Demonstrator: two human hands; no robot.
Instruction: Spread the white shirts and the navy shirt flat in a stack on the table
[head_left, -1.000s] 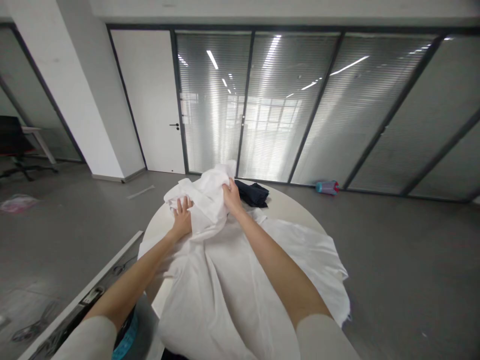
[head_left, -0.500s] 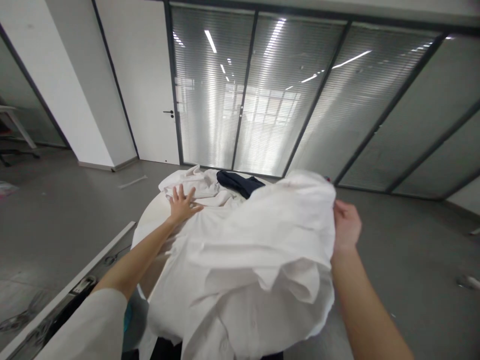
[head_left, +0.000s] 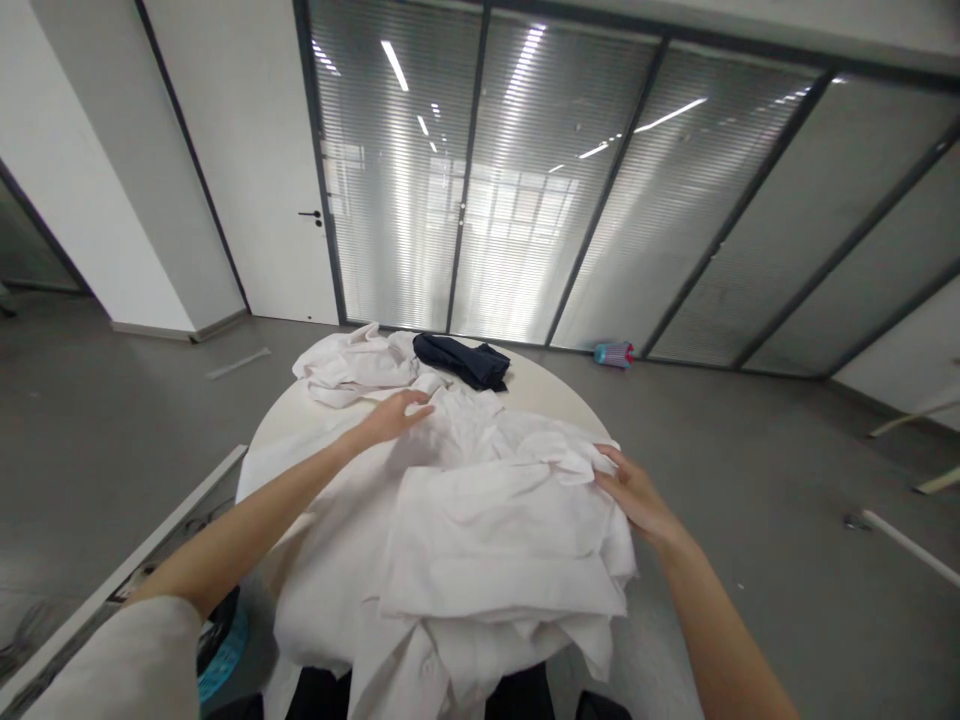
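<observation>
A large white garment [head_left: 487, 530] lies spread and partly folded over a round white table [head_left: 547, 395]. My left hand [head_left: 394, 415] rests flat on the cloth near the table's middle, fingers pointing right. At the garment's right edge my right hand [head_left: 637, 495] touches the fabric with loosely spread fingers. A second crumpled white garment [head_left: 349, 365] lies at the table's far left, beside a dark navy folded cloth [head_left: 465, 360] at the far edge.
Glass partitions with blinds and a white door stand behind the table. A blue and pink bottle [head_left: 613, 353] lies on the grey floor by the glass. A long white strip [head_left: 120, 570] runs along the floor at left.
My right hand swung the white garment's top part over to the right and laid it folded on the table. My left hand slid from the crumpled cloth toward the middle.
</observation>
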